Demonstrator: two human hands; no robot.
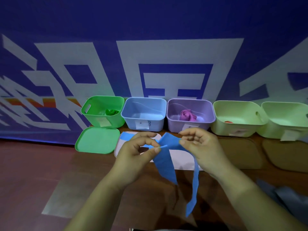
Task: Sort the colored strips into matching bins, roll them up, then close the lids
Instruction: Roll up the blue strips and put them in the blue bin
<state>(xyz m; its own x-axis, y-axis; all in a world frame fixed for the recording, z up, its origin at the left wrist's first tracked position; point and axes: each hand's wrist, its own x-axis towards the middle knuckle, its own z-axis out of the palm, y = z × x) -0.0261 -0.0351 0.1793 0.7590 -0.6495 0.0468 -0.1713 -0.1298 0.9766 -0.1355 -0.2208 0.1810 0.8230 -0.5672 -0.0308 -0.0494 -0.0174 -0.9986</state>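
Observation:
A long blue strip (164, 162) hangs in front of me, held up by both hands over the table. My left hand (138, 152) pinches its folded end between thumb and forefinger. My right hand (198, 147) grips the strip's upper edge with curled fingers. Two tails of the strip dangle down toward me. Behind my hands stands the blue bin (144, 114), open, with no strip inside that I can see. The green bin (103, 110) holds a rolled green strip (111, 112). The purple bin (190, 114) holds a rolled pink-purple strip (186, 115).
A green lid (97, 140) lies in front of the green bin. A pale lid (120, 147) lies under my hands. Two light green bins (236, 117) (285, 119) stand at the right, with two brown lids (241, 152) (286, 154) before them. A blue banner forms the backdrop.

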